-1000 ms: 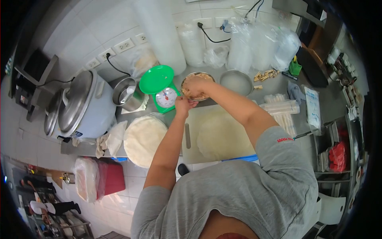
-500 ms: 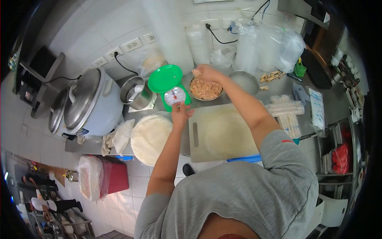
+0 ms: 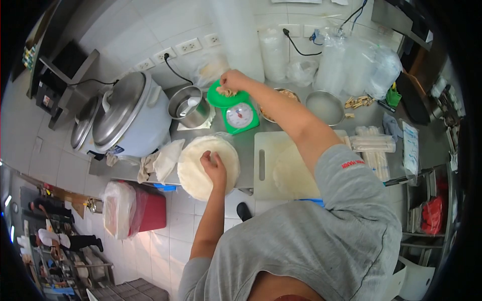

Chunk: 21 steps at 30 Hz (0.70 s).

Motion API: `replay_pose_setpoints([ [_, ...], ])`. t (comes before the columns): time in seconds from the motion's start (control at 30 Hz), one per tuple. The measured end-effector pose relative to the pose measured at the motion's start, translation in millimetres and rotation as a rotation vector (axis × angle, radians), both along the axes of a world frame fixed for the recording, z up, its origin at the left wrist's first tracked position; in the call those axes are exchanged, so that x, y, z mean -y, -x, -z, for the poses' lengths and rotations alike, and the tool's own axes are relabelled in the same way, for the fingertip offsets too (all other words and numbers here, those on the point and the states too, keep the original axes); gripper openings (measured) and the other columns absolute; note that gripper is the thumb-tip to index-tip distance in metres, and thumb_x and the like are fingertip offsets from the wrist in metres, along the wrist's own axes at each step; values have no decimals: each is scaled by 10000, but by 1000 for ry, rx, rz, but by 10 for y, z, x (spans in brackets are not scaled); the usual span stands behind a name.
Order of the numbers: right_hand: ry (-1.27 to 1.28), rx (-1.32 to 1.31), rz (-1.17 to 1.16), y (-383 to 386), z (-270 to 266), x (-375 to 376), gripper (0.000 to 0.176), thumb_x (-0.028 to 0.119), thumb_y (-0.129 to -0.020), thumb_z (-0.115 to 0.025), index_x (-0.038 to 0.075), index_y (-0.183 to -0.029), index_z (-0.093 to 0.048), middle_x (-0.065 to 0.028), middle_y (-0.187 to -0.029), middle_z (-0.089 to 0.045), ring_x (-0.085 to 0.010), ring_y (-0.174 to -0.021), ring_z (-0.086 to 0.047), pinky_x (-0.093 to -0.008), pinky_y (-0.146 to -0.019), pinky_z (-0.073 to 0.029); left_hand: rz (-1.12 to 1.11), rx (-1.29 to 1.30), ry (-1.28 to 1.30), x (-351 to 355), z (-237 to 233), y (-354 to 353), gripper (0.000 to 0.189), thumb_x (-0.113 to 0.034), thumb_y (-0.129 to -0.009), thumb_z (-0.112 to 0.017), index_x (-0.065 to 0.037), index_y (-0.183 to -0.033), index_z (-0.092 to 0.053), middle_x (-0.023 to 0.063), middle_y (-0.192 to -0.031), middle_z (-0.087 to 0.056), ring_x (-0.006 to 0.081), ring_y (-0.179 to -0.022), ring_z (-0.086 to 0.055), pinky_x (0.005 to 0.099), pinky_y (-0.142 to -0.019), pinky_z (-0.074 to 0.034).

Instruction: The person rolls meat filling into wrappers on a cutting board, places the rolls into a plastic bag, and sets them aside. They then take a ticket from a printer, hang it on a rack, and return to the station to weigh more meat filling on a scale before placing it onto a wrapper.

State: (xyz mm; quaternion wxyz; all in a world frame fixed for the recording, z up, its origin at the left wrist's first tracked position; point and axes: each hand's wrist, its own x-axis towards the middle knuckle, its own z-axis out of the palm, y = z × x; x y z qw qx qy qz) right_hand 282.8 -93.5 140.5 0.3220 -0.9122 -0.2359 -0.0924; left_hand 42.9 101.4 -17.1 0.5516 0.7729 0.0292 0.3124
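My right hand (image 3: 234, 80) is over the green pan (image 3: 215, 100) of a kitchen scale (image 3: 241, 117). Its fingers are closed on a clump of pinkish minced filling (image 3: 227, 92), which is at the pan's surface. Under my right forearm, a round metal bowl of the same filling (image 3: 287, 94) is partly hidden. My left hand (image 3: 215, 168) hovers over or rests on a stack of round white wrappers (image 3: 195, 176), thumb and fingers apart and nothing held. A pale cutting board (image 3: 259, 188) with a thin round sheet (image 3: 291, 173) on it lies to the right.
Left of the scale stand a metal pot (image 3: 190, 108) and a large lidded cooker (image 3: 131, 118). An empty-looking metal bowl (image 3: 325, 107), small wooden pieces (image 3: 359, 102) and wrapped white rolls (image 3: 372, 144) are at right. Plastic-wrapped container stacks (image 3: 331, 60) line the wall.
My right hand has moved left from the filling bowl to the scale pan, bringing a clump of filling. My left hand has left the scale's front and come down over the wrapper stack.
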Motion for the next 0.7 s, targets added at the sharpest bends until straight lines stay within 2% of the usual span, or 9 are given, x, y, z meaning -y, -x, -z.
replay_pose_setpoints([
  [0.07,-136,61,27,11,-32,81,213,262,-712,-693,65,-790,-677,-125,-768,-666,-270,-742,-648,-362,-695,-513,2,4,-75,22,-11,2,285,-114,-892,-571,65,-1093,-475,195,-1081,-513,306,-1032,-518,379,-946,-398],
  [0.17,-285,138,92,153,-180,334,156,201,-720,-648,73,-804,-678,-119,-768,-664,-264,-719,-640,-359,-672,-507,-25,-22,-199,8,-15,-4,246,-116,-892,-571,53,-1051,-490,173,-1034,-517,283,-999,-524,365,-927,-424],
  [0.27,-187,113,246,267,-126,686,109,179,-740,-613,94,-777,-670,-133,-813,-663,-301,-783,-640,-404,-691,-510,-28,3,-241,50,-65,15,244,-115,-880,-581,56,-1035,-501,183,-1021,-522,299,-970,-530,367,-892,-433],
  [0.37,-11,8,314,425,73,1011,137,183,-757,-592,75,-799,-665,-158,-866,-657,-320,-821,-634,-419,-716,-512,-55,-14,-325,48,-72,10,249,-114,-870,-591,56,-1030,-507,191,-1014,-528,314,-953,-533,374,-854,-440],
  [0.47,81,-34,374,562,383,1203,193,210,-750,-611,48,-841,-662,-176,-909,-652,-340,-850,-629,-439,-739,-505,-31,-13,-322,45,-56,0,267,-99,-858,-587,66,-1050,-501,213,-1025,-516,370,-980,-512,411,-855,-414],
  [0.57,348,-32,243,727,571,1300,186,196,-739,-601,51,-840,-658,-186,-795,-633,-357,-775,-609,-432,-715,-494,-23,6,-338,36,-45,1,265,-102,-857,-588,60,-1050,-504,211,-1026,-516,374,-977,-511,413,-852,-414],
  [0.67,340,-7,264,763,653,1250,241,247,-759,-618,64,-912,-656,-185,-882,-630,-358,-849,-600,-442,-765,-485,-24,-5,-327,36,-22,-3,264,-116,-864,-582,53,-1053,-506,210,-1027,-517,374,-980,-510,412,-855,-413],
  [0.7,233,19,288,796,597,1194,268,262,-762,-631,58,-935,-650,-184,-923,-624,-349,-890,-594,-438,-782,-484,-27,-20,-325,42,-31,2,266,-121,-867,-580,52,-1054,-505,210,-1027,-517,375,-982,-510,413,-855,-413],
])
